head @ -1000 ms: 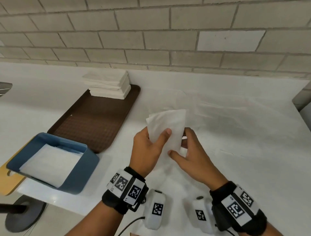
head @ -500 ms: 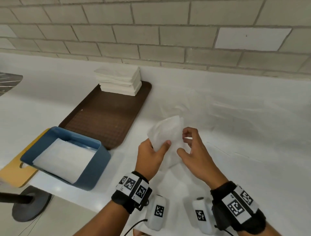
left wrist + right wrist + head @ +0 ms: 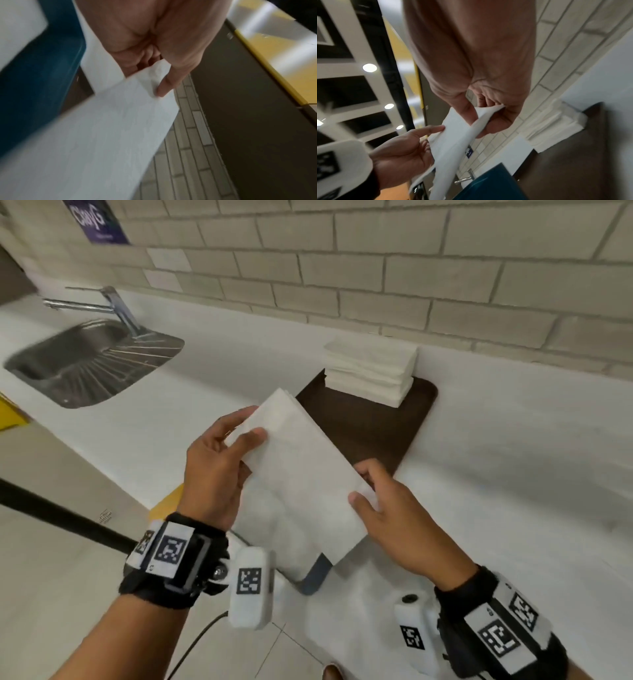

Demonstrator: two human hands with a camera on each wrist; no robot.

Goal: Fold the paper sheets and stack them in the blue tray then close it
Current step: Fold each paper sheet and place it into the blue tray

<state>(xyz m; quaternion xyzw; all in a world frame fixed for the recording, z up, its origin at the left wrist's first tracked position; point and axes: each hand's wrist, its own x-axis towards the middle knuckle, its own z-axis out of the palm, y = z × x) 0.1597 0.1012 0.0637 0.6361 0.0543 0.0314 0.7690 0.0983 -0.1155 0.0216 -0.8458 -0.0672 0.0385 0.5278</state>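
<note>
A folded white paper sheet [image 3: 301, 470] hangs in the air between both hands, above the blue tray [image 3: 317, 571], which it mostly hides. My left hand [image 3: 219, 463] pinches the sheet's far left end, thumb on top. My right hand [image 3: 387, 508] pinches the near right edge. In the left wrist view the thumb [image 3: 169, 82] presses the sheet [image 3: 102, 135] beside the blue tray [image 3: 39, 94]. In the right wrist view the right fingers [image 3: 494, 121] pinch the sheet [image 3: 453, 142], with the left hand [image 3: 402, 152] at its other end. White paper [image 3: 274, 535] lies inside the tray.
A brown tray [image 3: 370, 426] carries a stack of unfolded paper sheets [image 3: 371, 374] against the brick wall. A steel sink [image 3: 85, 361] with a tap [image 3: 113, 302] sits at the far left of the white counter [image 3: 513, 474]. A yellow board [image 3: 168, 501] lies under the blue tray.
Both hands have lifted the folded sheet and carried it left, over the blue tray. The right hand now pinches the sheet. The head view has swung left, showing the sink.
</note>
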